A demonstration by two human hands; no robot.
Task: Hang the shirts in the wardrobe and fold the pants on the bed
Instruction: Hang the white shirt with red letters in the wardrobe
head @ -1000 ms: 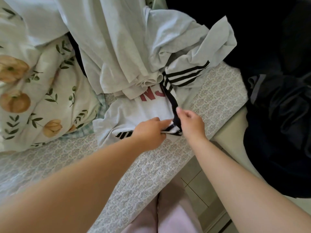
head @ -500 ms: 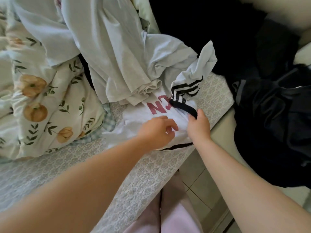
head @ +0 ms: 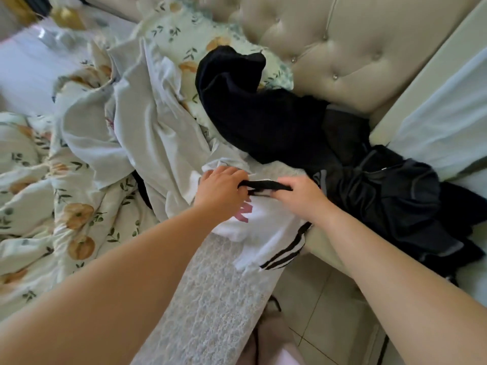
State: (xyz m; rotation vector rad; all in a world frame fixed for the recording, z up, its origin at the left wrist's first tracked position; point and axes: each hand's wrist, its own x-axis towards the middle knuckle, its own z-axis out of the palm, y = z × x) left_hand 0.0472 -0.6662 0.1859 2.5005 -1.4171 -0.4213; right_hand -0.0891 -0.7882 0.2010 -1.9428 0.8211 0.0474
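A white shirt (head: 266,222) with red letters, a black collar and black sleeve stripes lies at the bed's near edge. My left hand (head: 221,191) and my right hand (head: 303,196) both grip its black collar, stretched between them. The striped sleeve (head: 279,251) hangs over the mattress edge. A pale grey-white garment (head: 147,138) lies crumpled behind the shirt. Dark clothes (head: 263,114) are piled to the right, with a black shiny garment (head: 390,196) spilling off the bed.
A floral duvet (head: 52,206) covers the left of the bed. The patterned grey mattress cover (head: 210,299) shows in front. A tufted beige headboard (head: 342,43) stands behind; tiled floor (head: 316,312) lies below right.
The camera has swung up and right, so the headboard shows. My hands have shifted from the shirt's lower part to its black collar, now pulled taut, and the shirt has been turned.
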